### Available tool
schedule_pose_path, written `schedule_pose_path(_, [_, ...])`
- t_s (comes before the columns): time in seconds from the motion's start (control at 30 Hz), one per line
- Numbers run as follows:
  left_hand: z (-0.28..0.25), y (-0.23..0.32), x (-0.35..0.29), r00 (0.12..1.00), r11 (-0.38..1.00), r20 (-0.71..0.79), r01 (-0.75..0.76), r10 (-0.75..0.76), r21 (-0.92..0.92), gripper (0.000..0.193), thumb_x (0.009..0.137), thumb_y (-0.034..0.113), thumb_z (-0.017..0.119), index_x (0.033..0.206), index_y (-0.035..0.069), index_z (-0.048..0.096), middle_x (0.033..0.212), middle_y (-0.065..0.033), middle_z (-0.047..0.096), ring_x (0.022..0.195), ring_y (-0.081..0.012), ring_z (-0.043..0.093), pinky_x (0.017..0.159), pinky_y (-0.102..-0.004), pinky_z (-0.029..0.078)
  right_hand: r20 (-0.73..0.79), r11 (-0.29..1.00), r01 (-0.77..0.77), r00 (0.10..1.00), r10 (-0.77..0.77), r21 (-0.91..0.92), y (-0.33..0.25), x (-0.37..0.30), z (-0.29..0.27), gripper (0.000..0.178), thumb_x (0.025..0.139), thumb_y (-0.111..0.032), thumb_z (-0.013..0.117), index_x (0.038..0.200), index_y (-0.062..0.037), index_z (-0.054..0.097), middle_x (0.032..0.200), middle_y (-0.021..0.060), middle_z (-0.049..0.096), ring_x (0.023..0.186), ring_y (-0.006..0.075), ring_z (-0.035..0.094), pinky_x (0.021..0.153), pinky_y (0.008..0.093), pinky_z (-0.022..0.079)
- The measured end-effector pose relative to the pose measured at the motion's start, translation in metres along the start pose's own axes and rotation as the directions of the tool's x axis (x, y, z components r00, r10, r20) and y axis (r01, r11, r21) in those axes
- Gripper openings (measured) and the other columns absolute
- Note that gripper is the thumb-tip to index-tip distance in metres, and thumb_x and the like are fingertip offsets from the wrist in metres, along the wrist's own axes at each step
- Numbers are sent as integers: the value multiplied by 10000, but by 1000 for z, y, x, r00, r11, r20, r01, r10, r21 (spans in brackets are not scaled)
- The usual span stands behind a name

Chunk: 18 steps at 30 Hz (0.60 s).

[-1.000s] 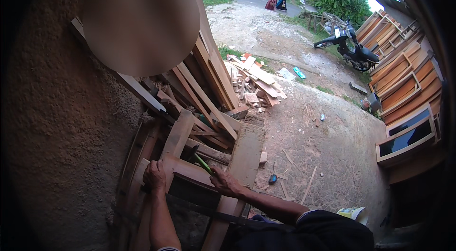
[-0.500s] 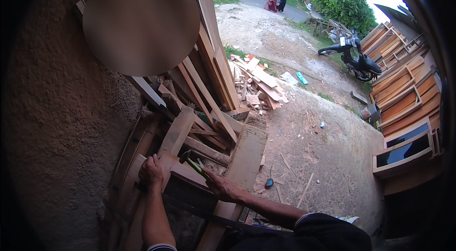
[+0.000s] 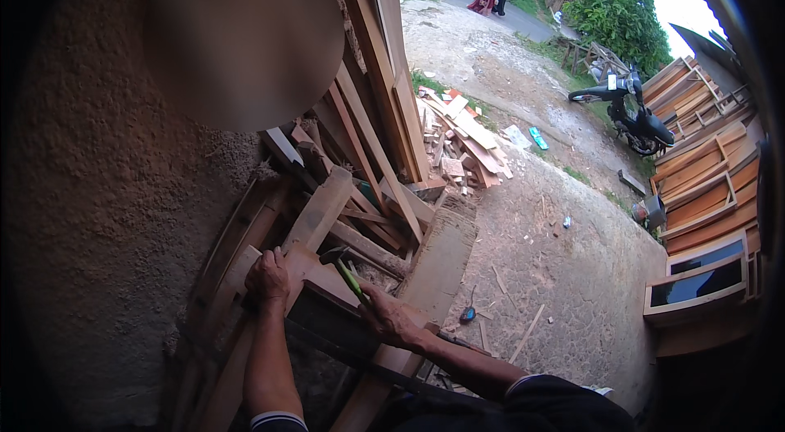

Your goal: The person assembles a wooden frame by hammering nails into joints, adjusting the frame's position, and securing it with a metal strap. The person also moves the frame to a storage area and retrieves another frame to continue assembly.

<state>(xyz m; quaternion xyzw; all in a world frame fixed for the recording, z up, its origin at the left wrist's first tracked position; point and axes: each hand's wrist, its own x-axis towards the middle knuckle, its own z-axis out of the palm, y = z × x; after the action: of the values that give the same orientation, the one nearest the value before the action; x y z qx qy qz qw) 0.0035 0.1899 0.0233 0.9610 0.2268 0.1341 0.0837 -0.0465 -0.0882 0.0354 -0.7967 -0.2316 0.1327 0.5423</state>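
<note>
A hammer [image 3: 348,276] is held beside a wood frame [image 3: 301,267].
The green handle is wrapped by the closed right hand [image 3: 386,313], and its long line is slanted up and left, with the head [image 3: 332,255] near the frame's corner. There the left hand [image 3: 267,277] is bent at the wood; how tightly it is closed cannot be told.

My hammer [image 3: 344,270] had a metal head [image 3: 332,255] and a smooth handle [image 3: 350,278]; my frame [image 3: 304,265] was smooth, matt wood, the plank [image 3: 441,256] rough timber, the wall [image 3: 106,228] coarse and dull, my sleeve [image 3: 564,403] matt cloth, the pane [image 3: 695,286] glossy
</note>
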Motion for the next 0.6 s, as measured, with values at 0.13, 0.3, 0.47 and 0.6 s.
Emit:
schedule_pose_path(0.13, [2, -2, 1, 1000, 1000, 3, 5, -5, 10, 358, 1014, 379, 517, 835, 91, 635, 848, -151, 713, 783, -375, 700, 657, -498, 540, 83, 993, -83, 992, 90, -79, -2, 3, -3, 520, 1007, -170, 533, 1477, -139, 312, 1092, 326, 624, 999, 498, 632, 808, 547, 500])
schedule_pose_path(0.3, [3, -2, 2, 1000, 1000, 16, 15, -15, 10, 370, 1014, 386, 508, 838, 87, 637, 855, -158, 712, 793, -384, 697, 663, -512, 537, 8, 997, 43, 999, -43, -60, -12, 11, -6, 607, 977, -91, 544, 1520, -123, 274, 1230, 312, 586, 1100, 490, 603, 877, 541, 500])
schedule_pose_path(0.47, [4, 0, 2, 999, 1000, -34, -14, 14, 10, 351, 1004, 372, 538, 812, 94, 633, 826, -150, 712, 766, -371, 701, 642, -497, 545, 94, 985, -15, 995, 31, -170, -18, 26, -12, 714, 969, -66, 543, 1583, -134, 186, 1208, 315, 586, 1073, 474, 617, 887, 505, 514])
schedule_pose_path(0.6, [8, -5, 1, 997, 1000, -70, -27, 26, -14, 332, 995, 360, 558, 806, 100, 641, 818, -135, 715, 747, -351, 705, 632, -477, 551, 172, 952, 82, 985, -32, -295, -17, 30, -18, 730, 968, -54, 514, 1603, -153, 166, 900, 258, 590, 797, 417, 631, 704, 493, 500])
